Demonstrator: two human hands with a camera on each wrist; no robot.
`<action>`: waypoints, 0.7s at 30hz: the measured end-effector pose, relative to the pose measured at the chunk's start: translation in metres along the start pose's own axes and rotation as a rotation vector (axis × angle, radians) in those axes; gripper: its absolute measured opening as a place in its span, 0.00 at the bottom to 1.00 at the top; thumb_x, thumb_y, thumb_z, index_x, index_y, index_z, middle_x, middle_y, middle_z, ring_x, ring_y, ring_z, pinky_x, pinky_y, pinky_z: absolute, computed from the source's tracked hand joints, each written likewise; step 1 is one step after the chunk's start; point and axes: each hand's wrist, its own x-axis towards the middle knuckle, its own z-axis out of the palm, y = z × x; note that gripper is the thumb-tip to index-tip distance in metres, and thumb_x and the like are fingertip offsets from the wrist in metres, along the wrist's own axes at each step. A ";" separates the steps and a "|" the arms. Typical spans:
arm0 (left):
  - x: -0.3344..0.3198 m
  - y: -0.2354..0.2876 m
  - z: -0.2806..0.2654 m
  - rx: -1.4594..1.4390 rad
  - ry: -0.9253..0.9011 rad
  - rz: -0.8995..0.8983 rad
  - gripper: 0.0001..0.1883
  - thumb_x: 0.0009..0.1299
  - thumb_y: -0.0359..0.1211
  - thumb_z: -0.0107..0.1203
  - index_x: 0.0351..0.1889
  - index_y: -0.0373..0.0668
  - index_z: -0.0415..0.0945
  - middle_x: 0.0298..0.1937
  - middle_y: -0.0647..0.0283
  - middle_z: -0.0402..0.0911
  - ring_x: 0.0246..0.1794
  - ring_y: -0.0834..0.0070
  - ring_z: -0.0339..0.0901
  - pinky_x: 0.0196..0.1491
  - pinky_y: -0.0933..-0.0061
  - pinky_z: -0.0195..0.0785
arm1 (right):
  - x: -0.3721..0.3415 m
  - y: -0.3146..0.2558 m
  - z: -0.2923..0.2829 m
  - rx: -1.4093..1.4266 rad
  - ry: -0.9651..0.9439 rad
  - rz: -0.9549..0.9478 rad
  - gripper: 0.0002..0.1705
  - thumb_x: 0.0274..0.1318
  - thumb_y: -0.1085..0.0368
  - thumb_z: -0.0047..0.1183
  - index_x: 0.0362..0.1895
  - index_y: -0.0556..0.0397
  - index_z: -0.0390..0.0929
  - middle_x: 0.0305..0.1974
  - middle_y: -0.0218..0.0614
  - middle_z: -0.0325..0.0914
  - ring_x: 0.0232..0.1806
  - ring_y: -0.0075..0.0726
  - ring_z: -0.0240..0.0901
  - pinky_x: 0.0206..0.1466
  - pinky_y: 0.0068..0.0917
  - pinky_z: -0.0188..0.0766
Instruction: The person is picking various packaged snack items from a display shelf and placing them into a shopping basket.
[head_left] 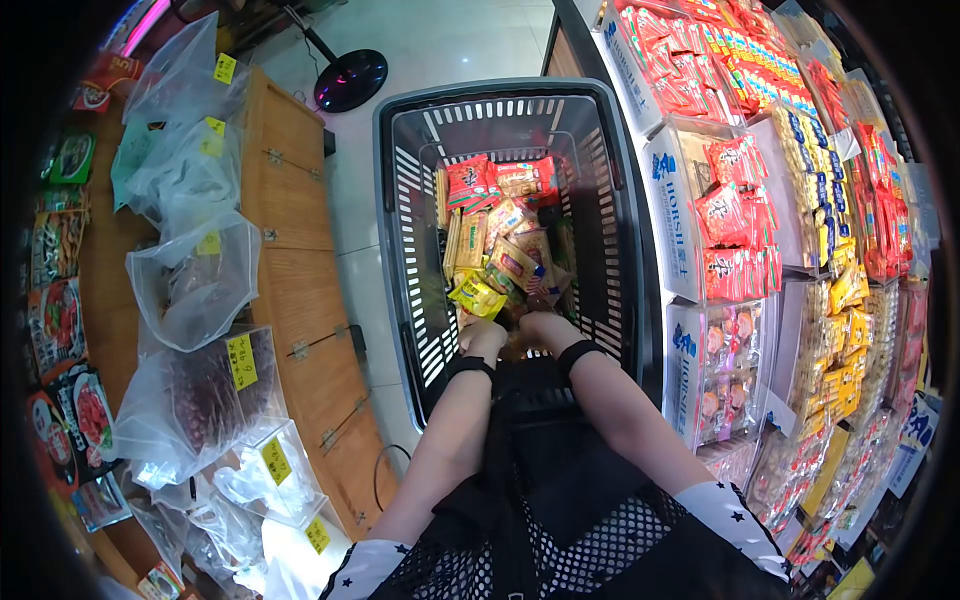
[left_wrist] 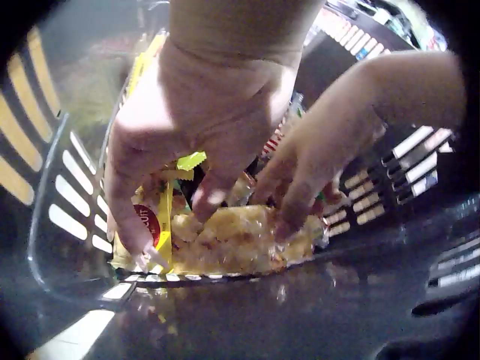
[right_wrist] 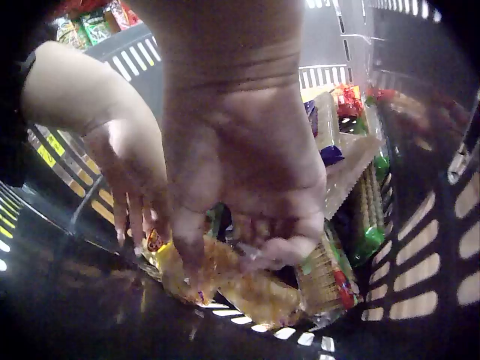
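Observation:
Low in the grey shopping basket (head_left: 628, 215), both hands are at a clear packet of golden food (left_wrist: 244, 244). My left hand (left_wrist: 191, 124) grips its left end, beside a yellow strip and a red label. At the other end, my right hand (left_wrist: 326, 154) holds the packet with bent fingers. The right wrist view shows the right hand (right_wrist: 244, 150) with its thumb on the clear packet (right_wrist: 262, 296) and its fingers curled over the film. The left hand (right_wrist: 131, 154) points down at the near side. From above, the hands partly hide the packet.
Red packets (head_left: 467, 178), a yellow packet (head_left: 477, 296) and other wrapped snacks lie farther in the basket. Shelves of snack boxes (head_left: 700, 215) stand close on the right. A wooden cabinet (head_left: 305, 290) with plastic-covered bins is on the left; a round black base (head_left: 350, 80) stands on the floor.

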 end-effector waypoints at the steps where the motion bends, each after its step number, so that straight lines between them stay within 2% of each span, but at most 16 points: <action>1: 0.002 -0.004 -0.006 0.018 -0.076 0.100 0.29 0.55 0.42 0.55 0.52 0.35 0.64 0.49 0.50 0.71 0.48 0.62 0.72 0.48 0.66 0.65 | 0.000 0.001 0.000 0.023 -0.072 0.018 0.18 0.36 0.62 0.57 0.37 0.53 0.77 0.38 0.44 0.76 0.38 0.44 0.74 0.40 0.33 0.70; 3: 0.004 -0.012 -0.022 0.000 -0.211 0.306 0.30 0.55 0.44 0.55 0.51 0.35 0.63 0.48 0.48 0.72 0.48 0.61 0.72 0.48 0.66 0.65 | -0.010 -0.002 -0.010 0.048 -0.148 0.040 0.18 0.36 0.60 0.56 0.36 0.53 0.77 0.37 0.44 0.76 0.36 0.43 0.75 0.39 0.34 0.70; 5: -0.011 -0.020 -0.050 -0.067 -0.220 0.477 0.31 0.55 0.45 0.55 0.51 0.35 0.63 0.46 0.47 0.73 0.47 0.60 0.72 0.48 0.66 0.65 | -0.059 -0.021 -0.048 -0.132 -0.047 -0.226 0.18 0.41 0.58 0.54 0.36 0.54 0.76 0.33 0.42 0.77 0.30 0.43 0.75 0.34 0.34 0.69; 7: -0.081 -0.029 -0.100 -0.102 0.008 0.628 0.31 0.56 0.49 0.55 0.50 0.37 0.64 0.42 0.45 0.74 0.46 0.56 0.71 0.46 0.65 0.65 | -0.134 -0.006 -0.064 0.248 0.219 -0.618 0.15 0.48 0.58 0.51 0.36 0.55 0.74 0.29 0.38 0.76 0.26 0.37 0.73 0.29 0.33 0.67; 8: -0.127 -0.040 -0.124 -0.205 0.074 0.711 0.29 0.58 0.50 0.52 0.51 0.40 0.64 0.42 0.45 0.74 0.44 0.54 0.71 0.45 0.63 0.64 | -0.189 0.001 -0.078 0.390 0.227 -0.724 0.11 0.53 0.60 0.47 0.34 0.55 0.72 0.26 0.36 0.75 0.23 0.32 0.72 0.25 0.28 0.66; 9: -0.144 -0.057 -0.130 -0.331 0.157 0.907 0.28 0.59 0.49 0.52 0.50 0.40 0.65 0.42 0.45 0.73 0.43 0.54 0.71 0.44 0.63 0.64 | -0.234 0.017 -0.092 0.530 0.041 -0.716 0.11 0.53 0.61 0.49 0.35 0.56 0.73 0.29 0.34 0.75 0.25 0.28 0.73 0.27 0.25 0.67; 11: -0.181 -0.084 -0.143 -0.479 0.017 1.140 0.25 0.59 0.42 0.55 0.51 0.39 0.65 0.46 0.49 0.72 0.47 0.60 0.70 0.48 0.68 0.61 | -0.276 0.072 -0.077 0.580 -0.132 -0.842 0.13 0.53 0.61 0.50 0.38 0.57 0.72 0.31 0.34 0.76 0.27 0.28 0.74 0.31 0.23 0.69; 13: -0.213 -0.098 -0.150 -0.439 -0.190 1.149 0.22 0.59 0.38 0.56 0.49 0.39 0.67 0.47 0.56 0.73 0.49 0.66 0.69 0.52 0.72 0.59 | -0.300 0.086 -0.043 0.619 -0.208 -0.705 0.15 0.53 0.61 0.49 0.42 0.57 0.72 0.32 0.34 0.76 0.32 0.29 0.75 0.36 0.23 0.70; 14: -0.217 -0.100 -0.144 -0.449 -0.303 1.136 0.22 0.59 0.39 0.56 0.50 0.39 0.67 0.48 0.57 0.72 0.50 0.66 0.69 0.53 0.72 0.59 | -0.305 0.085 -0.031 0.596 -0.276 -0.578 0.18 0.54 0.64 0.47 0.48 0.59 0.67 0.42 0.42 0.72 0.44 0.38 0.71 0.46 0.26 0.67; 15: -0.221 -0.101 -0.137 -0.457 -0.416 1.120 0.22 0.59 0.39 0.56 0.50 0.40 0.67 0.48 0.58 0.72 0.50 0.66 0.69 0.53 0.73 0.59 | -0.307 0.085 -0.009 0.619 -0.263 -0.567 0.18 0.54 0.64 0.47 0.48 0.59 0.67 0.42 0.42 0.72 0.44 0.38 0.71 0.46 0.26 0.67; 17: -0.229 -0.092 -0.121 -0.415 -0.412 1.157 0.23 0.59 0.40 0.55 0.51 0.40 0.67 0.49 0.58 0.72 0.51 0.67 0.68 0.53 0.72 0.58 | -0.305 0.084 0.041 0.525 0.031 -0.801 0.22 0.53 0.68 0.44 0.53 0.62 0.60 0.53 0.50 0.60 0.54 0.46 0.60 0.56 0.30 0.59; 18: -0.228 -0.085 -0.110 -0.369 -0.424 1.207 0.25 0.60 0.40 0.55 0.53 0.39 0.65 0.51 0.56 0.70 0.52 0.65 0.67 0.54 0.71 0.58 | -0.312 0.082 0.052 0.573 -0.036 -0.763 0.26 0.50 0.73 0.42 0.55 0.62 0.55 0.57 0.53 0.52 0.58 0.50 0.53 0.59 0.32 0.53; 19: -0.235 -0.075 -0.103 -0.348 -0.442 1.211 0.25 0.60 0.40 0.55 0.53 0.39 0.65 0.51 0.56 0.70 0.52 0.65 0.67 0.54 0.71 0.58 | -0.316 0.081 0.058 0.595 -0.023 -0.757 0.26 0.50 0.73 0.42 0.55 0.62 0.55 0.57 0.53 0.52 0.58 0.50 0.53 0.59 0.32 0.53; 21: -0.250 -0.056 -0.090 -0.250 -0.388 1.296 0.27 0.62 0.42 0.52 0.55 0.37 0.62 0.53 0.53 0.68 0.55 0.63 0.64 0.56 0.69 0.56 | -0.325 0.077 0.063 0.589 0.198 -0.753 0.25 0.48 0.75 0.41 0.54 0.62 0.57 0.55 0.51 0.55 0.57 0.50 0.55 0.58 0.33 0.55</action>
